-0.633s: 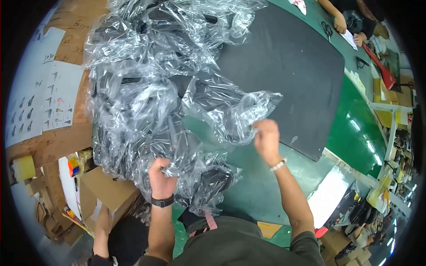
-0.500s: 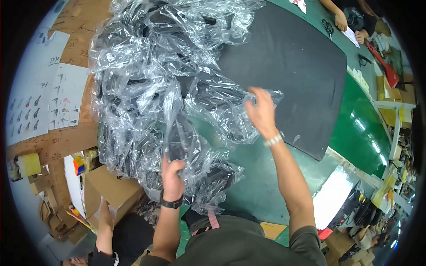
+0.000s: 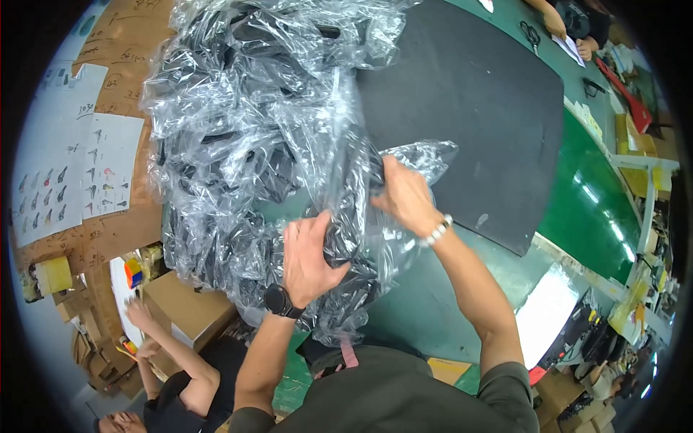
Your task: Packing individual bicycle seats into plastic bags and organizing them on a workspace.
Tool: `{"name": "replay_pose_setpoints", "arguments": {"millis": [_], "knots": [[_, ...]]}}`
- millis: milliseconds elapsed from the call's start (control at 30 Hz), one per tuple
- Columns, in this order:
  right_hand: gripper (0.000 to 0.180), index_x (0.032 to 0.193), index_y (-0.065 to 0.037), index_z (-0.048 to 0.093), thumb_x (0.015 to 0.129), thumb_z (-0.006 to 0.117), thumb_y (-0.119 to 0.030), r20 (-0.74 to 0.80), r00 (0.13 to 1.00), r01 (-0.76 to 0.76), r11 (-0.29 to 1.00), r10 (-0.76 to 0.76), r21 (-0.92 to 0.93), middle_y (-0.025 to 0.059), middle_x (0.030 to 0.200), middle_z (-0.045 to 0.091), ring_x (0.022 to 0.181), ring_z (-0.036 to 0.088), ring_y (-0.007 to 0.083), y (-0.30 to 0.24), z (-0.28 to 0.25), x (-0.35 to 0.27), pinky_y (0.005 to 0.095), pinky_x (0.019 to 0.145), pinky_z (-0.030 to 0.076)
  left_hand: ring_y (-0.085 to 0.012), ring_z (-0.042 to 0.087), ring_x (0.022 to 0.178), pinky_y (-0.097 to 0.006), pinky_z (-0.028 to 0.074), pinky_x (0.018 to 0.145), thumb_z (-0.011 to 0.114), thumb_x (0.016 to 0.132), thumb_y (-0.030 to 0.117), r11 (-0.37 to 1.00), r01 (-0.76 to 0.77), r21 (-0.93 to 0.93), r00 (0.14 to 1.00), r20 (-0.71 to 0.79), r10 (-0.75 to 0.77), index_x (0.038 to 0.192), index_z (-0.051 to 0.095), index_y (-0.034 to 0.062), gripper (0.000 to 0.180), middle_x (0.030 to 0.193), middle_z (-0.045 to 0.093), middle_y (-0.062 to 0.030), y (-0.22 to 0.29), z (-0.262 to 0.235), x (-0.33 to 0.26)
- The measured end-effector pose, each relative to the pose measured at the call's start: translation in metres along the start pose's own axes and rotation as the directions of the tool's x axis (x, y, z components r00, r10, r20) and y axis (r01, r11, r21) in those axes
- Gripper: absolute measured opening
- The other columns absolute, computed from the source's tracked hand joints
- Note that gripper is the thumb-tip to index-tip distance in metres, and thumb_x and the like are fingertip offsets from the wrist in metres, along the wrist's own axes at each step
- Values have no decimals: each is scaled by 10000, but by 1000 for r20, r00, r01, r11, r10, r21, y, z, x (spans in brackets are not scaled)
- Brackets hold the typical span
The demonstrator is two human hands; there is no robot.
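My left hand (image 3: 309, 258), with a black watch at the wrist, is closed on the near end of a long black part in a clear plastic bag (image 3: 350, 216). My right hand (image 3: 406, 193), wearing a pale bracelet, grips the right side of the same bagged part, fingers curled round it. Loose film hides the part's exact shape. To the left and beyond lies a large heap of similar bagged black parts (image 3: 224, 130), wrapped in crinkled clear film. A flap of clear film sticks out past my right hand over a dark mat.
The black mat (image 3: 476, 108) covers the right of the green table (image 3: 440, 289). Scissors (image 3: 530, 36) and another person's hands (image 3: 567, 40) are at the far right. An open cardboard box (image 3: 188, 307) and a person's arm (image 3: 173, 350) are at the lower left. Picture sheets (image 3: 112, 169) lie left.
Both hands have come together onto one bagged part. My left hand moved right with it and my right hand came in leftward and closed. The person at lower left has raised an arm.
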State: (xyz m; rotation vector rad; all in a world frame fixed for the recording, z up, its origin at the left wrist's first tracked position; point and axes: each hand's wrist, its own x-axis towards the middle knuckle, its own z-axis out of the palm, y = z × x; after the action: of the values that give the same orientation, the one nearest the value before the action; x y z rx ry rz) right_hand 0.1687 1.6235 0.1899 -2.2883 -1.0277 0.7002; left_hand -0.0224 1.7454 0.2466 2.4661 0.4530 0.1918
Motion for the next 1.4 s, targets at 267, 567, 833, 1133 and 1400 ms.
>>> {"name": "replay_pose_setpoints", "arguments": {"millis": [267,567,833,1133,1400], "knots": [[543,1132,15,544,672,764,-171,343,939,-31,999,16,37,212,985,645,849,633,398,140,42,-200,463,725,499,-260,521,1011,-399,376,974,768,589,165,779,-618,105,730,444,520,1293,496,123,756,1109,557,-63,33,30,-58],[618,1305,-148,553,714,730,-129,213,965,-93,960,152,-265,165,1193,600,1113,561,358,188,54,-304,439,979,446,-202,531,977,-356,399,933,599,776,122,507,-851,-136,380,507,773,1286,508,145,519,1031,559,-47,75,151,-115],[400,1109,20,598,780,719,-173,-618,229,-596,610,752,522,197,1048,619,962,594,310,197,128,-445,400,846,471,-230,532,949,-361,395,921,596,759,69,560,-828,-24,471,512,718,1296,500,112,548,989,546,-69,113,196,-132],[700,1234,113,487,819,737,-393,-121,299,-129,166,946,978,211,1123,611,1006,596,242,122,160,-376,321,854,483,-234,506,1050,-392,370,954,723,750,387,652,-751,102,560,623,547,1340,449,51,732,1073,547,-86,121,224,-154],[880,1291,202,383,709,758,-342,-103,355,-361,238,929,902,297,1232,546,1146,549,332,130,156,-341,361,997,417,-421,539,1103,-488,476,882,703,738,518,989,112,101,884,445,-146,1353,405,16,848,1233,521,-223,102,262,-150]]}}
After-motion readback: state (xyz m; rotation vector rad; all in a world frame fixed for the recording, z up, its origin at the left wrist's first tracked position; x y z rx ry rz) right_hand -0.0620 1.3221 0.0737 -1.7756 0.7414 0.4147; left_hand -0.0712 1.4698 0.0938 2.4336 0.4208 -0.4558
